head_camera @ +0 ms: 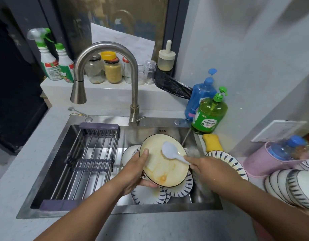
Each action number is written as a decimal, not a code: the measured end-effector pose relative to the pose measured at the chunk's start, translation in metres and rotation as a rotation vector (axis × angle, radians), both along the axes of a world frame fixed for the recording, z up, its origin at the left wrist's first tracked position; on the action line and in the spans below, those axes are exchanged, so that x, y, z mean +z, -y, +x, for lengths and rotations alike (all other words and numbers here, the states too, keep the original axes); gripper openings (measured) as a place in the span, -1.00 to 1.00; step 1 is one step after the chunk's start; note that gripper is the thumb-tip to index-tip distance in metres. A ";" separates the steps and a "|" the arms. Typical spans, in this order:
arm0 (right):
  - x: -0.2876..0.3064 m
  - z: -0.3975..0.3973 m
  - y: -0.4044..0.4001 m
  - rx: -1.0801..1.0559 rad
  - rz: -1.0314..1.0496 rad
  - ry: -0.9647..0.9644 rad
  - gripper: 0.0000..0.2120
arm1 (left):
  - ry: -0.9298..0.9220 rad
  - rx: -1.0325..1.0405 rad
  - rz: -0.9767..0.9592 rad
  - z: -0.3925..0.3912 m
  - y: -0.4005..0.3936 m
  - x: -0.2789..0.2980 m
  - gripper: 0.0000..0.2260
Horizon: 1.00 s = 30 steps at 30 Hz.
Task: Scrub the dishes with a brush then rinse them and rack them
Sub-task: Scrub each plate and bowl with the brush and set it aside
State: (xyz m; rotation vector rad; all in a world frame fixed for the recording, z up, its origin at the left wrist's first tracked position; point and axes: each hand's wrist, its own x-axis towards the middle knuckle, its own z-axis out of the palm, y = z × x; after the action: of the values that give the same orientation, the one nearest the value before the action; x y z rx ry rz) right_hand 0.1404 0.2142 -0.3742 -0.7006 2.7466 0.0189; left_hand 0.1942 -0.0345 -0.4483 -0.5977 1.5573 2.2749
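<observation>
Kitchen corner, stainless steel sink [45,171] set in pale grey counter; curved steel tap [105,66] not running.

Item: round cream plate with dark rim and orange grease stains [165,164], tilted over the basin. Left hand [138,173] clamps its left edge, thumb on the face, fingers beneath.

Item: white plastic dish brush [171,151], head pressed to upper face; right hand [209,168] closed round the handle.

Item: grey extendable wire rack [91,159], across the sink's left half.

Handling advice: work downward to the yolk-coloured spot near the lower rim, bracing the plate firmly; blue-patterned white plates [167,192] lie stacked directly below.
</observation>
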 end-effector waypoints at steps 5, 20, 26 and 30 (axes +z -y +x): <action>0.013 -0.025 -0.030 -0.095 -0.117 -0.020 -0.66 | 0.053 0.016 -0.008 -0.017 -0.026 0.004 -0.61; 0.079 -0.032 -0.104 -0.562 -0.931 0.227 -0.72 | 0.033 -0.247 -0.574 -0.108 -0.164 -0.040 -0.34; 0.067 -0.029 -0.130 -0.597 -0.891 0.248 -0.70 | 0.017 -0.330 -0.648 -0.122 -0.194 -0.041 -0.48; 0.063 -0.031 -0.138 -0.613 -0.890 0.249 -0.68 | 0.037 -0.329 -0.641 -0.126 -0.201 -0.044 -0.48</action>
State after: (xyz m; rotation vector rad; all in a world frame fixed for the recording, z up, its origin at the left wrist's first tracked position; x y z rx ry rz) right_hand 0.1098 0.3524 -0.3113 0.0160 2.5108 -1.3630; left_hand 0.0686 0.1667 -0.4928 -0.4766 2.1838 1.5050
